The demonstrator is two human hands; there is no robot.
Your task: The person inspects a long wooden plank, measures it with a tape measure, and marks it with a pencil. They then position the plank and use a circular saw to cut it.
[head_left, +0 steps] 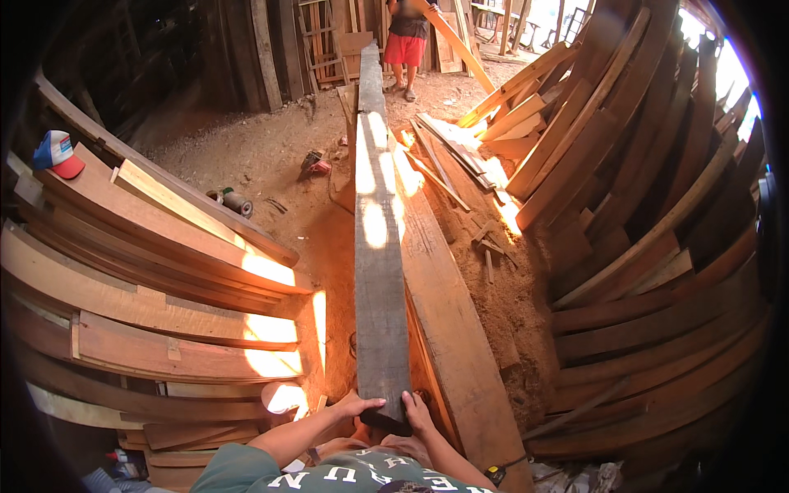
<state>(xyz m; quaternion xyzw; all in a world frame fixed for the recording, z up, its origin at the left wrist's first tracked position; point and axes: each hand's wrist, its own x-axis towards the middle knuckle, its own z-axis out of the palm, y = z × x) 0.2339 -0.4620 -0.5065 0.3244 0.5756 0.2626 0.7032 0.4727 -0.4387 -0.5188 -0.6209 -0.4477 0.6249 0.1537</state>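
Observation:
A long, weathered grey beam (378, 312) runs away from me down the middle of the view, patched with sunlight. My left hand (358, 405) grips the left side of its near end, and my right hand (417, 411) grips the right side, thumbs along the top; both are closed on it. A wide, lighter brown plank (456, 345) lies just to the right of the beam. Below my right hand, near the plank's end, is a small yellow-and-black tool (494, 474), which looks like a tape measure.
Stacked boards (164, 329) line the left, with a cap (59, 156) on top. Planks (657, 312) fill the right. Offcuts (489, 255), a spool-like object (237, 201) and a power tool (312, 164) sit on the dusty ground. A person (407, 45) stands beyond, holding a board.

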